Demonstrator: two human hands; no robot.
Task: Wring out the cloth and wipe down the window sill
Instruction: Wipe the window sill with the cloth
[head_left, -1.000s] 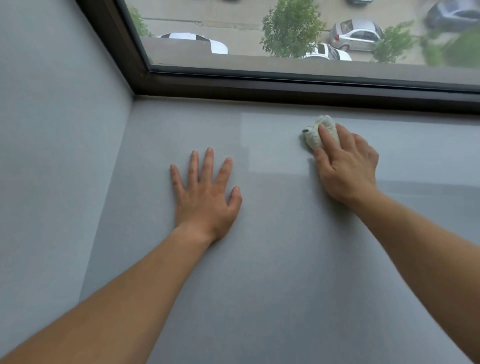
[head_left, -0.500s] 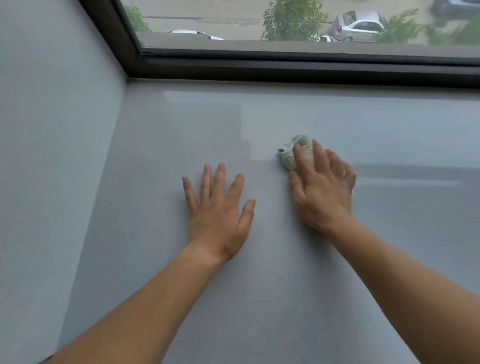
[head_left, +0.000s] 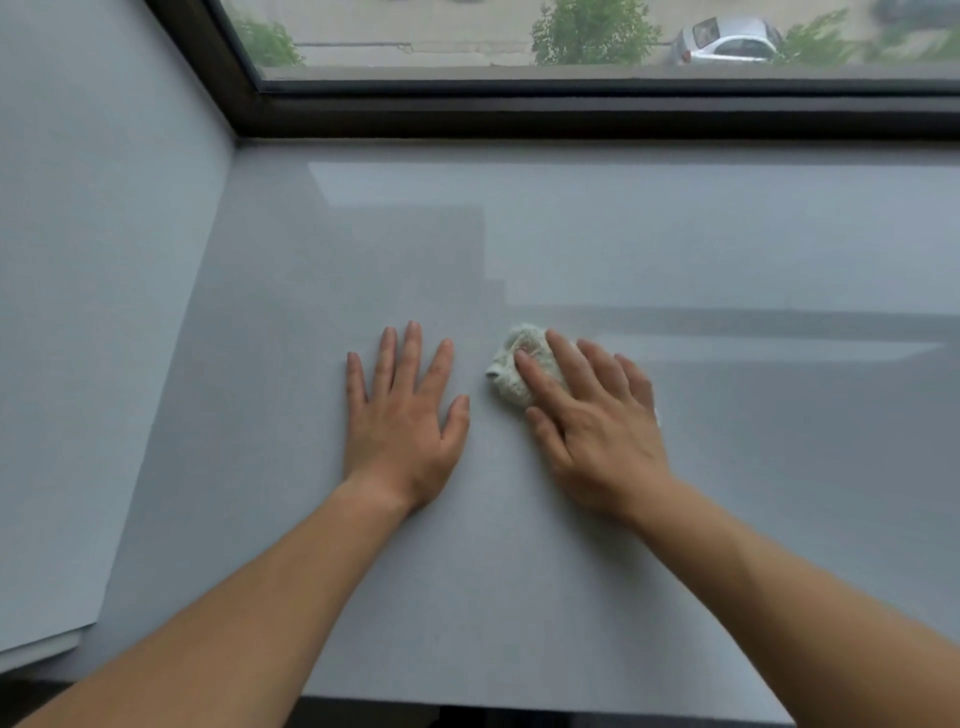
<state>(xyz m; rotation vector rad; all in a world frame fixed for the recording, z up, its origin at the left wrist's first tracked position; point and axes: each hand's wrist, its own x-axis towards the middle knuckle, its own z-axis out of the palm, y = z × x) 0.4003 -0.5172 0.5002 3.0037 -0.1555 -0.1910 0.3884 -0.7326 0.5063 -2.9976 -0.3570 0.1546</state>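
window sill (head_left: 493, 571): a pale grey, matt slab that fills most of the view; its front edge (head_left: 519, 704) runs along the bottom, nearest the person.
left forearm (head_left: 249, 608): bare, it comes in from the lower left and slants up toward the middle of the sill.
right forearm (head_left: 789, 608): bare, it comes in from the lower right and slants up the other way.
left hand (head_left: 400, 415): lies palm down on the bare sill with fingers straight and spread and the thumb out to the side; it holds nothing.
right hand (head_left: 597, 421): lies just beside the left hand, apart from it, palm down with straight, slightly spread fingers pressing on the cloth; the fingers are not curled round it.
cloth (head_left: 506, 384): a small, crumpled, whitish wad on the sill under the right hand's fingertips. Its left part sticks out past the index finger, into the space between the two hands.
sill surface beyond the hands: lighter, shiny patches and a darker band to the right show on the grey.
side wall (head_left: 93, 312): a plain grey wall that meets the sill along the left.
window frame (head_left: 571, 117): dark, running across the far edge of the sill and up the left corner.
glass (head_left: 415, 31): through it, blurred, a green tree (head_left: 592, 31), a silver car (head_left: 727, 44) and pavement.
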